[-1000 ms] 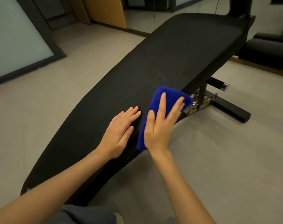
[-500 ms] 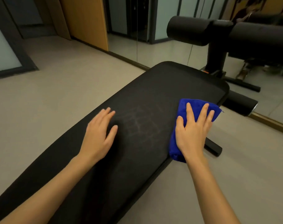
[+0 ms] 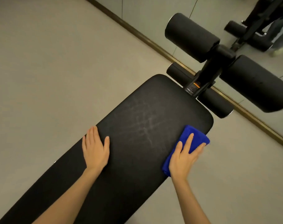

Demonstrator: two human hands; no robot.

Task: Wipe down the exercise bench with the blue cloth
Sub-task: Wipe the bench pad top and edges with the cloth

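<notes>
Two-handed: presses folded blue cloth [image 3: 199,136] onto black padded bench [image 3: 129,168] under spread-fingered right hand [image 3: 181,159], right of whitish scuffs [image 3: 145,125]; braces flat left hand [image 3: 95,151].

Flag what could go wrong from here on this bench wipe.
1. The blue cloth hangs off the bench at its right edge under the right hand; an outward stroke may drop it on the floor.
2. The pale streaks mid-pad lie between the hands, so edge strokes could miss them.
3. The left hand rests flat by the left edge and might slip off.

Part of blue cloth [image 3: 200,137] under right hand [image 3: 182,157]
</notes>
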